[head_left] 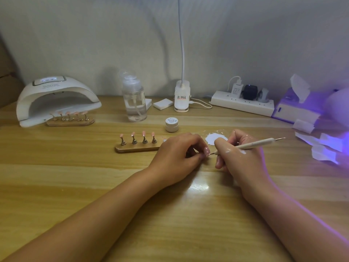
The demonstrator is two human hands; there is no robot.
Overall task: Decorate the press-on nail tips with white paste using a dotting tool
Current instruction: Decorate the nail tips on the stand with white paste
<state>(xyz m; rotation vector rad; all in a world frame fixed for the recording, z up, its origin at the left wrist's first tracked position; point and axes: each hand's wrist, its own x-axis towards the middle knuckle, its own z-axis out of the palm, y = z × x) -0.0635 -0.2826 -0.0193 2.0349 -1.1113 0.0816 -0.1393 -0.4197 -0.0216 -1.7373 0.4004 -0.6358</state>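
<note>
Step in hand: dotting. A pink nail tip (207,150), bearing white dots, is pinched by the left hand (175,154), just beside the rack (136,148). The dotting tool (258,143) is gripped pen-fashion by the right hand (238,156), point at the nail tip. A light, steady touch is likely needed next.

- Nail lamp (56,99) sits back left on the counter (75,186), a nail stand (70,121) before it.
- Pump bottle (134,99) stands right of the lamp.
- Second stand (137,147) lies mid-counter, jar (171,124) behind its right end.
- Power strip (242,104) lies back right.
</note>
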